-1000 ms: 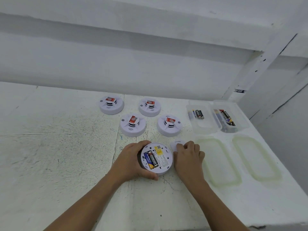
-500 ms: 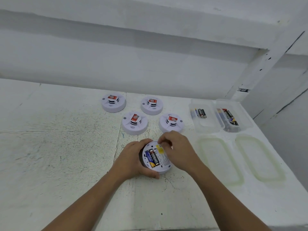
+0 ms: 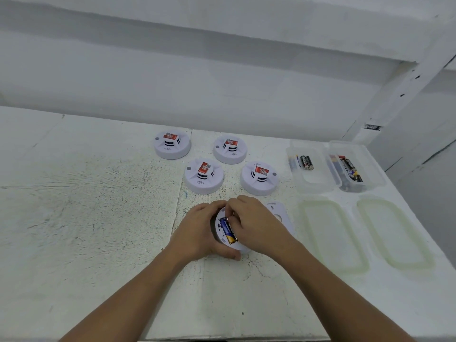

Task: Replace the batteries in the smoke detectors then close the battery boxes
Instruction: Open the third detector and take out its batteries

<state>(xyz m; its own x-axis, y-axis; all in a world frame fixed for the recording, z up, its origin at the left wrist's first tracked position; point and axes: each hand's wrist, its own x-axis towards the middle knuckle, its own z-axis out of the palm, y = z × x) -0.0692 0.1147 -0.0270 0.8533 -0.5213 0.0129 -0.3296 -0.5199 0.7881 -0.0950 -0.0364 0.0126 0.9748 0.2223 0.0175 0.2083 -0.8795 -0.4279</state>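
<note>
**Head cam: battery swap on the flipped detector**

The left hand (image 3: 197, 233) is wrapping around the 9 o'clock side of the upside-down smoke detector (image 3: 220, 236), thumb hooking under its 6 o'clock edge, clamping it against the white table (image 3: 86, 206). The right hand (image 3: 256, 225) is covering the 3 o'clock half, fingers curling down into the open battery bay. The fingertips (image 3: 231, 213) are digging in at the bay's 12 o'clock end, right beside the blue-and-gold battery (image 3: 227, 230) sitting in there. Honestly can't tell whether they're gripping anything, since the hand is hiding that part.

The battery cover (image 3: 280, 213) is lying flat on the table just at 2 o'clock of the detector, partly behind the right hand.

Four more detectors are sitting face up from 11 to 1 o'clock: a nearer pair (image 3: 204, 177) (image 3: 259, 178) and a farther pair (image 3: 172, 144) (image 3: 230, 149), none touching.

Out at 2 o'clock, two clear boxes are sitting side by side. The nearer box (image 3: 313, 180) is holding a few loose batteries (image 3: 306, 162), and the farther box (image 3: 372, 169) is holding a bigger pile (image 3: 349, 171). Their two lids (image 3: 333, 235) (image 3: 394, 233) are lying flat at 3 o'clock, below the boxes.
</note>
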